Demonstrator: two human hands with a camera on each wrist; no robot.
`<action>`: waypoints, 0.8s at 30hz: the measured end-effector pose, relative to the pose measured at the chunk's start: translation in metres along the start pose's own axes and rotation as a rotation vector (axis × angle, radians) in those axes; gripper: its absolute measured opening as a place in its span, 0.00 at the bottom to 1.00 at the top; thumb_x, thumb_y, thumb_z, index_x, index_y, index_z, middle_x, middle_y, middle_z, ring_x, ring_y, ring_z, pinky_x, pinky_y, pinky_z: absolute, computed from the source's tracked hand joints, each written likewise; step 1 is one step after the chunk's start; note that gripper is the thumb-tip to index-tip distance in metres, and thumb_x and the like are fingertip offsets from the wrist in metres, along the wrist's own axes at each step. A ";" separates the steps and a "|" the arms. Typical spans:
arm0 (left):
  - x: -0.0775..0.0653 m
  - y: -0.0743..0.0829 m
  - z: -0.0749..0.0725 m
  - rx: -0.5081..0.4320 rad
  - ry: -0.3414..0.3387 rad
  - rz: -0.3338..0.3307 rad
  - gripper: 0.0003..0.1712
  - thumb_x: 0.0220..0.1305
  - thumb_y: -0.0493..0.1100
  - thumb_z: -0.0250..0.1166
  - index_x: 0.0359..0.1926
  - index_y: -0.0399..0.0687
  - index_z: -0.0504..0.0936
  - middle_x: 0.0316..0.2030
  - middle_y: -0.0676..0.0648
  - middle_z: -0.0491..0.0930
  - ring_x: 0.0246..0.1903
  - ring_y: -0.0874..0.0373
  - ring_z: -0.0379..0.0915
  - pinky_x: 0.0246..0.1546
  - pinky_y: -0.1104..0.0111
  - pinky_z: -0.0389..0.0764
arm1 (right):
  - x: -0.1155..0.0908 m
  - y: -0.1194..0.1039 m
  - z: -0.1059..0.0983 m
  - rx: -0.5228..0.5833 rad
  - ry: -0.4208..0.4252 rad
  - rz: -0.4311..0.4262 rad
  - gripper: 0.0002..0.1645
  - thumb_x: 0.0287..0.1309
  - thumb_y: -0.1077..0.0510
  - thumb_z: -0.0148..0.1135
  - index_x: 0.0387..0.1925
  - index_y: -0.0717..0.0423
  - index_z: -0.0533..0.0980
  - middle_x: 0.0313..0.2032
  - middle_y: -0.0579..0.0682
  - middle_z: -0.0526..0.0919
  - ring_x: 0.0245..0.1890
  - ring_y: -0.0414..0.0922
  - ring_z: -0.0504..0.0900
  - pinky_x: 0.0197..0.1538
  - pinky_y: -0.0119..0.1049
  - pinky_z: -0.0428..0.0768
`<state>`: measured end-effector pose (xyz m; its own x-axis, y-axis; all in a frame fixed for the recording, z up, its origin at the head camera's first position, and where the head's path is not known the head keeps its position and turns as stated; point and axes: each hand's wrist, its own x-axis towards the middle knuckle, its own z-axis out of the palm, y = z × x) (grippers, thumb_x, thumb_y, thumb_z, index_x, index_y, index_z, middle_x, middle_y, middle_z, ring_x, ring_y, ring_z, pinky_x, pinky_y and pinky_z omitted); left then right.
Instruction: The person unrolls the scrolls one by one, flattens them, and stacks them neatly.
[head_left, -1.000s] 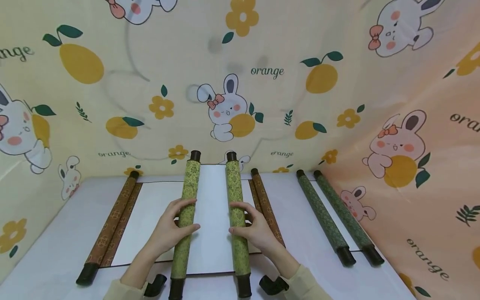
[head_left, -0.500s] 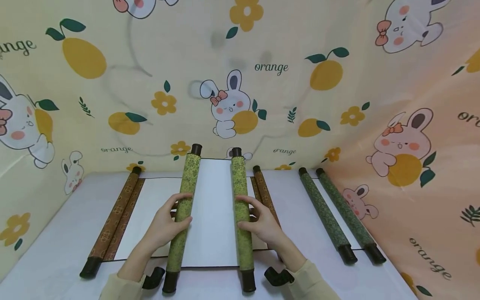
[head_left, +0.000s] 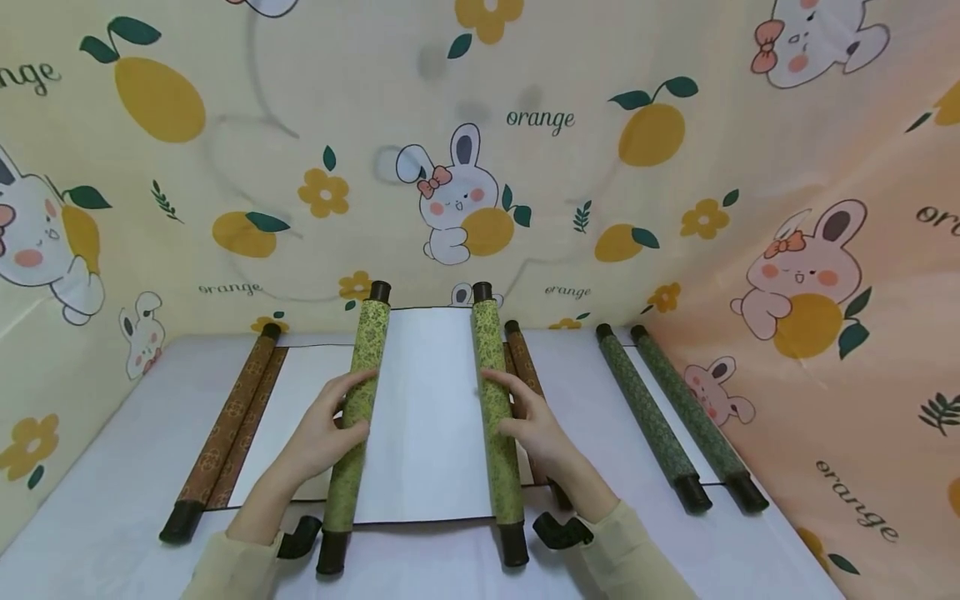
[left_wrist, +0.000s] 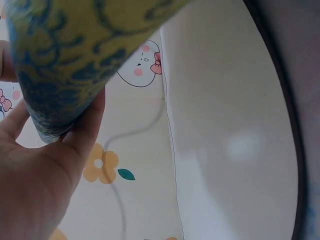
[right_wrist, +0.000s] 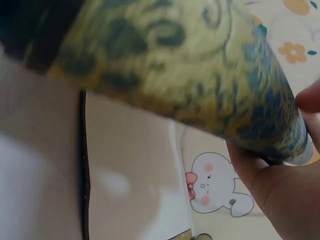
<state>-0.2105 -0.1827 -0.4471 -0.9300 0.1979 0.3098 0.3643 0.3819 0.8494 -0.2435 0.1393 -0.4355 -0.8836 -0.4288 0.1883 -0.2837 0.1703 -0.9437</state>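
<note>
Both hands hold a partly unrolled hanging scroll with yellow-green patterned ends and a white sheet (head_left: 427, 417) stretched between. My left hand (head_left: 318, 433) grips the left roll (head_left: 370, 333), thumb on the near face and fingers around it. The right roll (head_left: 488, 333) is gripped the same way by my right hand (head_left: 542, 433). Black knobs cap both rolls. In the left wrist view, the patterned roll (left_wrist: 60, 65) sits between thumb and fingers. The right wrist view has the other roll (right_wrist: 175, 65) crossing the top, its far part in the hand.
Beneath the held scroll lies another opened scroll with brown patterned rolls (head_left: 236, 417) on the white table (head_left: 90, 500). To the right rests a dark green scroll (head_left: 652, 417), slightly opened. A printed rabbit-and-orange cloth (head_left: 562, 192) hangs behind and at the right.
The two yellow-green rolls have moved apart, the left one leftward and the right one rightward. More white sheet shows between them. Both hands keep their grip.
</note>
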 end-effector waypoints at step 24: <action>-0.001 0.003 -0.018 0.082 -0.008 -0.018 0.42 0.57 0.38 0.69 0.68 0.68 0.59 0.66 0.48 0.59 0.50 0.48 0.67 0.41 0.58 0.76 | -0.001 0.006 -0.011 -0.075 0.021 -0.021 0.45 0.50 0.66 0.69 0.67 0.36 0.63 0.67 0.39 0.61 0.64 0.50 0.63 0.54 0.49 0.72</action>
<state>-0.2094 -0.1981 -0.4371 -0.9361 0.1975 0.2911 0.3507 0.4580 0.8169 -0.2482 0.1503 -0.4389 -0.8847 -0.4140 0.2143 -0.3286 0.2276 -0.9166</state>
